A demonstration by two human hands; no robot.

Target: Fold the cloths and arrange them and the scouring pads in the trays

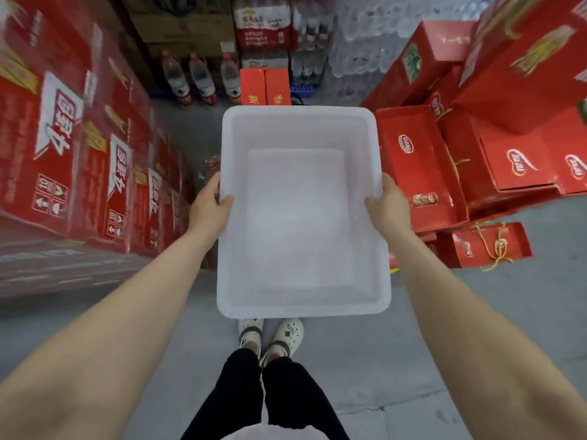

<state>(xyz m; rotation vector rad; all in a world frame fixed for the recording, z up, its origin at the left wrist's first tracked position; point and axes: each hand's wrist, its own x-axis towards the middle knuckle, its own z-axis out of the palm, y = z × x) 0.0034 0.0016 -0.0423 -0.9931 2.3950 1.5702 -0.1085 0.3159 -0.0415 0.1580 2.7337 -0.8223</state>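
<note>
I hold a white rectangular plastic tray [300, 304] level in front of me, above the floor and my feet. My left hand [209, 203] grips its left rim, thumb over the edge. On the opposite rim my right hand [389, 203] grips the same way. Nothing lies inside the tray. No cloth or scouring pad is in view.
Stacked red cartons [63, 147] wall the left side and red gift boxes [460, 160] pile up on the right. Water bottles [200, 77] and shrink-wrapped bottle packs [355, 42] stand ahead. Grey concrete floor [413, 360] lies underfoot.
</note>
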